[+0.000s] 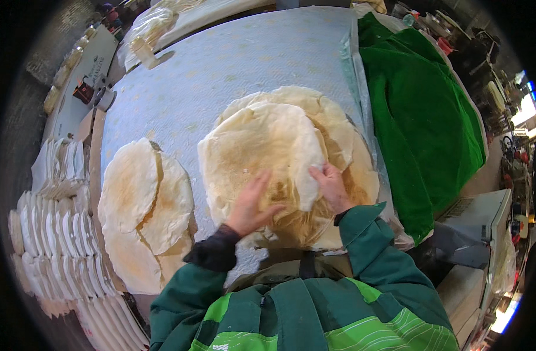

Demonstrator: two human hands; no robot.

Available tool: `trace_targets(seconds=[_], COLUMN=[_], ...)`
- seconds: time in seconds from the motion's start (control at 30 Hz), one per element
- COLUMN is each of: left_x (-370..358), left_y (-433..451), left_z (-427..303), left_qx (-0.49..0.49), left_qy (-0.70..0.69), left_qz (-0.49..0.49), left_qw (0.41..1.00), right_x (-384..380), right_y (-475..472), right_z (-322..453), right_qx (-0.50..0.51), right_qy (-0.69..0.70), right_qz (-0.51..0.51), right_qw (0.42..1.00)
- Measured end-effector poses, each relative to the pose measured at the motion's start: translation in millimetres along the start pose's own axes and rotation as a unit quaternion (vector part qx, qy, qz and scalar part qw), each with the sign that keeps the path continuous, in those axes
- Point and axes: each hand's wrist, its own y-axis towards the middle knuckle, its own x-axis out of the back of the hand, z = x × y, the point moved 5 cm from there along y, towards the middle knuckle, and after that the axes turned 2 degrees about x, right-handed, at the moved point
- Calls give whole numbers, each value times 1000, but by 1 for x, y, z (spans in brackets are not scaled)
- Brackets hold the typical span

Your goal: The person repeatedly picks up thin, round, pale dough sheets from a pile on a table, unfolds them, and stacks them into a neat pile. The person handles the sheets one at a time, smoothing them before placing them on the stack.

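Note:
A large, thin round flatbread (259,136) lies on top of several others, its right edge curled up. My right hand (333,186) pinches that raised edge between thumb and fingers. Over the lower part of the same bread, my left hand (254,206) is spread and slightly blurred, with nothing in it; whether it touches the bread I cannot tell. Beneath and to the right, more browned flatbreads (360,171) show their rims. A second pile of overlapping flatbreads (130,186) rests at the table's left side.
A pale blue quilted cover (250,57) spreads over the table, with green cloth (417,114) along its right side. At the back left stands a jar (143,50) by a plastic bag (152,26). White sacks (59,223) are stacked left; a metal cabinet (465,232) stands right.

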Motion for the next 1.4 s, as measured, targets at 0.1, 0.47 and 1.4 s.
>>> trace_targets(seconds=[0.1, 0.47, 1.4], left_x=[-50, 161, 269], left_y=[21, 54, 1], left_z=[-16, 8, -149], left_qx=[63, 66, -63], left_qy=[-143, -265, 401], left_qz=[-67, -137, -474], left_qw=[985, 952, 781], right_x=[-27, 41, -9], right_y=[-22, -10, -32], right_z=[13, -21, -37], right_qx=[-137, 28, -250], right_qy=[180, -73, 173], right_qz=[27, -133, -2], right_qw=[974, 988, 953])
